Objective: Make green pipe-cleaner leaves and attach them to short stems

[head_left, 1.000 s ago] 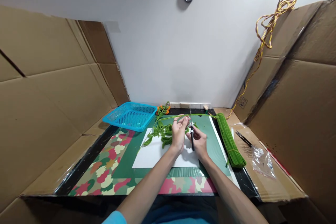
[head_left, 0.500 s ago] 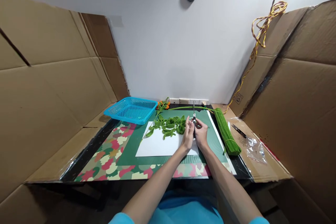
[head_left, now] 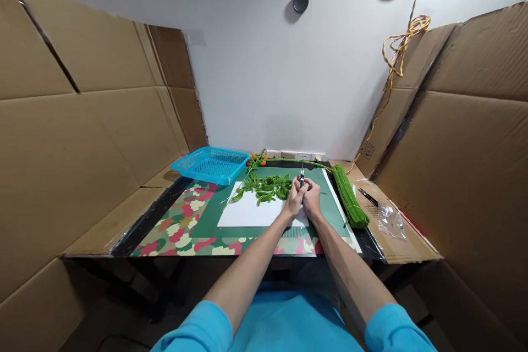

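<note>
Black and white parts show on the slim tool (head_left: 302,177) at your fingertips, its thin metal end pointing away from you. Your left hand (head_left: 293,201) and right hand (head_left: 312,196) are together, touching, with your forearms reaching forward over the near edge of the bench (head_left: 148,219). Your right fingers are closed round the tool; whether your left fingers grip it too, or pinch something small, you cannot tell from this angle.

Just left of your hands, fuzzy green leaves (head_left: 266,190) lie in a cluster, partly on the white sheet (head_left: 243,217), which reaches under your wrists. Beneath that is a green mat (head_left: 209,220), with a camouflage-patterned sheet (head_left: 177,225) showing to the left and nearer you. Beyond your hands, to the left, orange flowers (head_left: 259,160) rest beside a blue basket (head_left: 211,166). Straight beyond your hands, a long green stem (head_left: 289,160) stretches sideways.

To your right hand's right lies a thick bundle of green strands (head_left: 350,198), slanting toward you. Farther right, black-handled snips (head_left: 368,197) lie near a clear plastic bag (head_left: 391,223).
</note>
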`<state>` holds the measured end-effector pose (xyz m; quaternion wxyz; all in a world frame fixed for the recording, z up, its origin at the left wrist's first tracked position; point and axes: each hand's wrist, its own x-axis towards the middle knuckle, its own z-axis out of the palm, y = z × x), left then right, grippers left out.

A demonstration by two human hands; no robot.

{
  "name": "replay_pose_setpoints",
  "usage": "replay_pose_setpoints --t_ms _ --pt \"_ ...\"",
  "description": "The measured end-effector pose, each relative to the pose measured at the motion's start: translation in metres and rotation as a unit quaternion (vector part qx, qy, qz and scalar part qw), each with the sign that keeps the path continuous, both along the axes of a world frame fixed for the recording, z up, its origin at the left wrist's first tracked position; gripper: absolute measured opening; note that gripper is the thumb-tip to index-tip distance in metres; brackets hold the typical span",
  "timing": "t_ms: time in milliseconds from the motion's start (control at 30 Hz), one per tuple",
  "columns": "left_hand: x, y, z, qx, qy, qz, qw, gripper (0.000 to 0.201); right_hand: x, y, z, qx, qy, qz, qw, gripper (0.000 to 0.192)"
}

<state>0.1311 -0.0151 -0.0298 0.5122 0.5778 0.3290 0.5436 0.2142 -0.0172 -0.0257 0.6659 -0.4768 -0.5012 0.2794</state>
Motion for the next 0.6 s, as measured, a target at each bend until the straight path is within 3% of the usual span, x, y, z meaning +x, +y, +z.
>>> replay_pose_setpoints --t_ms 200,600 --pt "0.0002 0.0008 0.0019 0.013 0.017 0.0 1.0 0.065 -0.0017 0.0019 0.0017 -0.001 0.0 -0.002 1.0 0.05" --pt "-0.0014 0.0065 -0.0018 0.017 0.061 0.071 0.995 0.058 -0.0041 0.0037 0.009 0.009 -0.012 -0.037 0.999 0.056"
